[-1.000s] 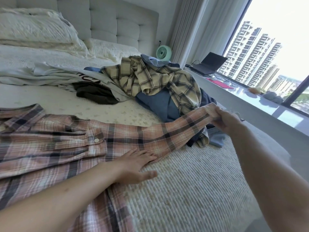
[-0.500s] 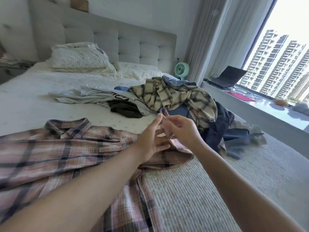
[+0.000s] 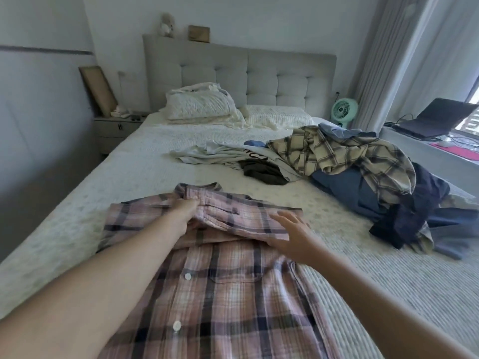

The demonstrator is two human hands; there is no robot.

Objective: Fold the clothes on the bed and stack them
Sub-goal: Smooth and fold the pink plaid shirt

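Sleeve of pink plaid cotton shirt [image 3: 223, 288] now folded across chest; left hand [image 3: 185, 216] grips cuff, right hand [image 3: 293, 235] flat, fingers spread, smoothing. Unfolded pile [image 3: 344, 161] remains.

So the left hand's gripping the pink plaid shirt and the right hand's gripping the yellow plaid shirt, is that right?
Not quite. In the head view the left hand does grip the pink plaid shirt, but the right hand is open over that same shirt. The yellow plaid shirt lies untouched in the pile.
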